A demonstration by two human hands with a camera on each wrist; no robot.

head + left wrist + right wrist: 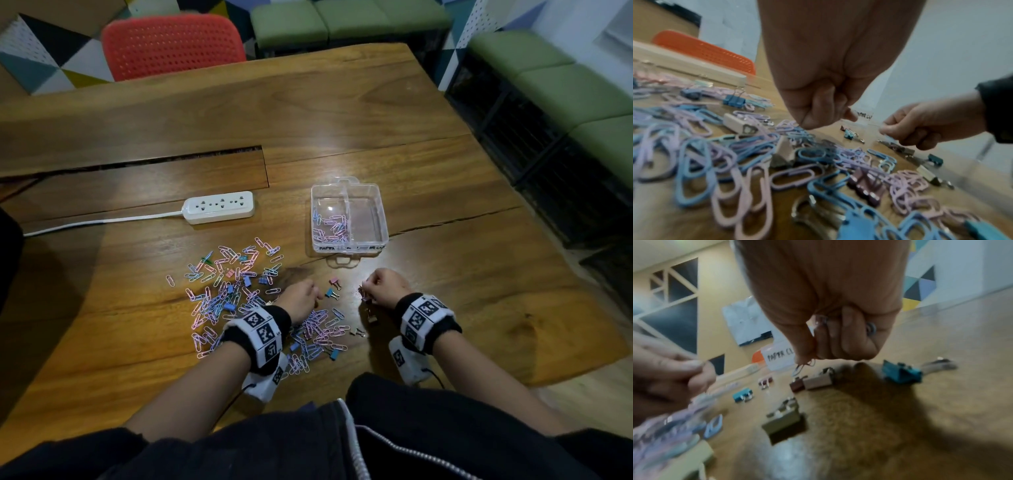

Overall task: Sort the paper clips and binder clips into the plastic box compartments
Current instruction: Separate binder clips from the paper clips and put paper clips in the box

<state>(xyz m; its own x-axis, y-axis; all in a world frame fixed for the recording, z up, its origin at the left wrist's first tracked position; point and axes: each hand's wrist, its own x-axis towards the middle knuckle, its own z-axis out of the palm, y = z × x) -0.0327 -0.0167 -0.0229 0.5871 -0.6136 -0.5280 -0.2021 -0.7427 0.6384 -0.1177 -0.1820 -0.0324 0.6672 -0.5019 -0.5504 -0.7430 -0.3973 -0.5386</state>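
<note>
- The right hand (385, 286) hovers low over the wooden bench (342, 113), its grip curled tight; the right wrist view shows thin metal wire loops between thumb and fingers (846, 335), so it seems clamped on small binder clips, though blur hides how many.
- The left hand (299, 299) is just left of it, at the near right edge of the pile, fingers curled with thumb against forefinger; whether that grip pinches a clip I cannot tell.
- Between and near the hands lie loose small binder clips (330, 293) in blue, pink and dull metal colours, apart from one another.
- To the left and near side spreads the large scatter of pastel pink, blue and lilac paper clips (219, 301), with more binder clips mixed in.
- The clear plastic two-compartment box (383, 219) stands beyond the hands, lid open. Its left compartment holds a modest heap of paper clips; its right compartment looks bare.
- Judged so, sorting is at an early stage: most paper clips and seemingly all binder clips remain on the bench.
- A white power strip (219, 207) with its cord lies far left, clear of the route to the box; a red perforated chair (171, 44) stands at the far edge.
- Nothing blocks the reach; the tangled pile is the likely hindrance.
</note>
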